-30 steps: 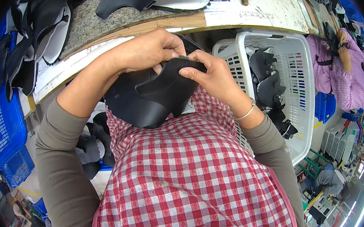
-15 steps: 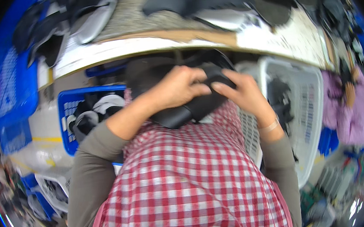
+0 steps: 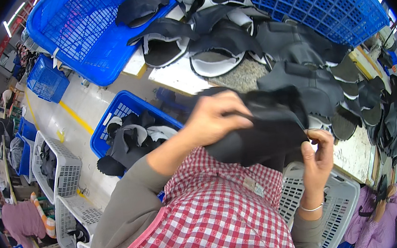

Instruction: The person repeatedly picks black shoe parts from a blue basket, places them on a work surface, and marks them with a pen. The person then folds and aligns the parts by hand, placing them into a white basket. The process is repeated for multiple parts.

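Observation:
A black shoe upper (image 3: 257, 142), blurred by motion, is held between my hands above the checked apron. My left hand (image 3: 217, 116) pinches its near-left top edge, thumb over the black material. At its right end, my right hand (image 3: 318, 153) grips the edge between thumb and curled fingers. Just beyond lie more black shoe uppers (image 3: 295, 83) on the worktable (image 3: 354, 154), some showing white lining, as does a lined upper (image 3: 218, 57) near the far middle.
A blue basket (image 3: 91, 53) stands far left with an upper on its rim; another blue basket (image 3: 306, 3) sits far right. Below the table edge, a blue crate (image 3: 98, 138) holds uppers. A white basket (image 3: 347, 205) is at my right, near a person in pink (image 3: 377, 219).
My view has swung left and up, showing more of the table and floor. My hands have moved apart; the right one now holds the upper's right end.

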Motion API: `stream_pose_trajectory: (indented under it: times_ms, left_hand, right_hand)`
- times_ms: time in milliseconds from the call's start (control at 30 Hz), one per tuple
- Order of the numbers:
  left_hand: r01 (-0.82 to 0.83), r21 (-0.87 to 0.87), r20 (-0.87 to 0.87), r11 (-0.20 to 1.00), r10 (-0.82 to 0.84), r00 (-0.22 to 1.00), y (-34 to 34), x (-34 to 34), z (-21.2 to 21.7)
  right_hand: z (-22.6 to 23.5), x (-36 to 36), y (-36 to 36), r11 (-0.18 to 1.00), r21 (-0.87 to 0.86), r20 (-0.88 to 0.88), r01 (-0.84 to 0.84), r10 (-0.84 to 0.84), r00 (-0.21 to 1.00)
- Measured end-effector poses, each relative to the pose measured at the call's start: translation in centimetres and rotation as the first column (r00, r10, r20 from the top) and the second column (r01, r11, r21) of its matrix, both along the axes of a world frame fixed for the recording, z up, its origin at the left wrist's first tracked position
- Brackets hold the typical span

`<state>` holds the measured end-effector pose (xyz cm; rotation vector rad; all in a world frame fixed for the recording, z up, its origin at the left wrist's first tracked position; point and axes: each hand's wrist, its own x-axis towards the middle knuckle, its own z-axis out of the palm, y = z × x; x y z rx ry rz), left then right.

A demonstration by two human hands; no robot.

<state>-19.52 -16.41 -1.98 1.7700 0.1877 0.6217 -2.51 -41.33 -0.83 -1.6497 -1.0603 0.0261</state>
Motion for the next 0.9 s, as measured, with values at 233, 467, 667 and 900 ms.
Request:
stream_pose_trajectory:
  times_ms: [233,467,667,900]
  left_hand:
    - [-0.916,0.205,0.249,0.345,0.887,0.390,23.3,-12.4,8.9]
    - [-0.367,0.930,0.196,0.016,0.824,0.532,41.9,-1.3,0.6]
    - [0.067,0.987,0.115,-0.143,0.942,0.316,55.5,5.5,-6.6]
    - [-0.033,0.999,0.010,-0.002,0.969,0.246,63.1,4.8,-6.0]
  right_hand:
    - [-8.4,-2.2,3.8,0.938,-0.320,-0.270,-0.133,0.044,0.962]
    - [-12.3,-0.1,10.4,0.821,-0.381,-0.437,-0.425,0.245,0.865]
    - [-13.7,3.6,11.8,0.721,-0.449,-0.645,-0.528,0.147,0.750]
    - [-14.4,4.6,11.9,0.643,-0.493,-0.581,-0.586,0.258,0.772]
